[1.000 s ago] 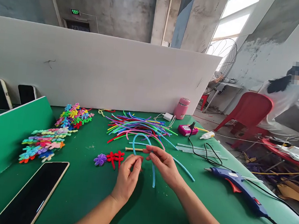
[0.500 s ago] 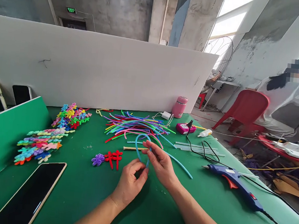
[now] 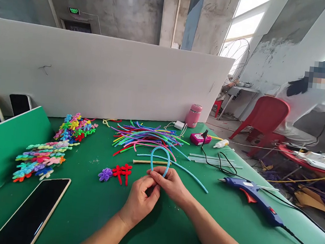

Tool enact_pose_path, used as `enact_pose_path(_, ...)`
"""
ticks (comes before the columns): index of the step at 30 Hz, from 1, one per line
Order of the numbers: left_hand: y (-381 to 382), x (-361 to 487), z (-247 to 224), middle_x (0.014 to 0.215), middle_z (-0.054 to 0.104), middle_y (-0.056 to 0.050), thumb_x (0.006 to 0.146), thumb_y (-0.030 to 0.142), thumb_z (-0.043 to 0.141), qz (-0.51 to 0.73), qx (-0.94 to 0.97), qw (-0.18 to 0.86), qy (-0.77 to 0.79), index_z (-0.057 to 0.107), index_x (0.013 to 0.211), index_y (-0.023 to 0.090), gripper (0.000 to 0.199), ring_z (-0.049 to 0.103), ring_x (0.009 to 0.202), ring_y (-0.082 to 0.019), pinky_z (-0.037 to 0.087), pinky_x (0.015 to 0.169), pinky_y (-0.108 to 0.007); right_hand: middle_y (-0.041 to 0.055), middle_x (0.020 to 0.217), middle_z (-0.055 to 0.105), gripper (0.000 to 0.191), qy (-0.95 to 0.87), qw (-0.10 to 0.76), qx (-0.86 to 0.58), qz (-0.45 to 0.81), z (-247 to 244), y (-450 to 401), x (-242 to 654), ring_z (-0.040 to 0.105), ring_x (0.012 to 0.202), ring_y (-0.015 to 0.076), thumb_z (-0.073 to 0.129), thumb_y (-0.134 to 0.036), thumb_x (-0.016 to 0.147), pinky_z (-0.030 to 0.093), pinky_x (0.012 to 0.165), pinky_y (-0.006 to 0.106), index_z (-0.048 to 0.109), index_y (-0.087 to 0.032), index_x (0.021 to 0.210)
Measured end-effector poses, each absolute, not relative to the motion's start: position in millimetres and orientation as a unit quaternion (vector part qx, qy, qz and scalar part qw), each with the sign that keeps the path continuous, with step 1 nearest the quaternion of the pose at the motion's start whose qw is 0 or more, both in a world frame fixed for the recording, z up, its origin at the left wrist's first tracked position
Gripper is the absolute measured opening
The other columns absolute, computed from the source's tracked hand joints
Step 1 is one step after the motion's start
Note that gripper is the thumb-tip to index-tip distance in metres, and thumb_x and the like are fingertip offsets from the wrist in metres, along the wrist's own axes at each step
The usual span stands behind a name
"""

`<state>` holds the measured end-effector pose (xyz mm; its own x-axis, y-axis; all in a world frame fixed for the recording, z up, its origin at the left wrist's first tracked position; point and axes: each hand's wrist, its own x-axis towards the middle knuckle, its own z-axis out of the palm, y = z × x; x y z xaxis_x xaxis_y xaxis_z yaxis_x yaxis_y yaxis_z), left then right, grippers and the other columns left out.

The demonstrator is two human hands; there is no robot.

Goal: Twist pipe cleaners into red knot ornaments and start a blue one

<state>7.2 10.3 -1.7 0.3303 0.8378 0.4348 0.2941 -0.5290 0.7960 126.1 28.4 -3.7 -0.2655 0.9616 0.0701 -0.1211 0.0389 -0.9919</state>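
Note:
A light blue pipe cleaner point(image 3: 161, 148) is bent into a round loop standing above my fingers. My left hand point(image 3: 140, 196) pinches its lower ends, and my right hand point(image 3: 172, 182) is closed on it at the base of the loop, touching the left fingertips. The very ends are hidden between the fingers. Behind the loop lie a thin wooden stick point(image 3: 144, 161) and another light blue pipe cleaner point(image 3: 194, 175). To the left of my hands sit a purple pipe-cleaner flower point(image 3: 105, 174) and red crossed pipe-cleaner pieces point(image 3: 122, 173).
Loose coloured pipe cleaners point(image 3: 146, 136) lie farther back. Finished flowers point(image 3: 44, 156) are piled at left near a phone point(image 3: 34, 213). At right are a blue glue gun point(image 3: 253, 196) with its cord, clear glue sticks point(image 3: 213, 160) and a pink bottle point(image 3: 193, 115). A person point(image 3: 305, 101) sits beyond.
The blue pipe cleaner's loop has become rounder and more upright. My right hand has come down from the loop's side to its base, beside my left fingers.

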Motion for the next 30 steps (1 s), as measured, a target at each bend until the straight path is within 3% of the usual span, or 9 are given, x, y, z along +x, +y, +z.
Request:
enact_pose_path(6, 10, 6, 1, 0.073, 0.052, -0.003, 0.078, 0.026, 0.043, 0.489, 0.693, 0.337, 0.408, 0.052, 0.069, 0.019, 0.014, 0.050, 0.065, -0.015, 0.041, 0.060, -0.025, -0.0054, 0.050, 0.044, 0.027, -0.443, 0.542, -0.416, 0.580, -5, 34, 132, 0.037, 0.046, 0.0055, 0.065, -0.041, 0.065, 0.031, 0.044, 0.017, 0.063, -0.014, 0.067)
enact_pose_path(12, 17, 3, -1, 0.061, 0.048, 0.000, 0.080, 0.036, 0.040, 0.479, 0.625, 0.419, 0.453, 0.051, 0.063, 0.019, 0.026, 0.047, 0.060, -0.016, 0.039, 0.059, -0.025, -0.0092, 0.046, 0.034, 0.030, -0.383, 0.567, -0.418, 0.597, -6, 38, 139, 0.028, 0.037, 0.0028, 0.063, -0.046, 0.065, 0.028, 0.038, 0.016, 0.060, -0.016, 0.071)
enact_pose_path(19, 13, 7, 2, 0.057, 0.049, 0.001, 0.081, 0.040, 0.040, 0.420, 0.620, 0.529, 0.400, 0.052, 0.058, 0.017, 0.034, 0.045, 0.057, -0.013, 0.037, 0.057, -0.024, -0.0053, 0.043, 0.049, 0.031, -0.421, 0.540, -0.375, 0.625, -2, 32, 132, 0.047, 0.035, 0.0089, 0.062, -0.046, 0.066, 0.036, 0.037, 0.020, 0.056, -0.016, 0.073)
enact_pose_path(23, 14, 9, -3, 0.058, 0.053, 0.001, 0.078, 0.038, 0.045, 0.403, 0.555, 0.630, 0.365, 0.051, 0.066, 0.016, 0.026, 0.045, 0.048, -0.010, 0.037, 0.050, -0.024, -0.0058, 0.042, 0.049, 0.029, -0.454, 0.526, -0.376, 0.613, -1, 30, 131, 0.044, 0.031, 0.0078, 0.059, -0.044, 0.070, 0.034, 0.035, 0.019, 0.057, -0.015, 0.074)
enact_pose_path(30, 15, 10, -5, 0.049, 0.043, 0.007, 0.074, 0.038, 0.052, 0.462, 0.530, 0.578, 0.413, 0.048, 0.063, 0.016, 0.025, 0.036, 0.042, -0.006, 0.027, 0.040, -0.019, -0.0031, 0.053, 0.053, 0.025, -0.530, 0.498, -0.334, 0.600, -3, 31, 128, 0.050, 0.046, 0.0093, 0.062, -0.040, 0.069, 0.040, 0.047, 0.022, 0.060, -0.015, 0.073)
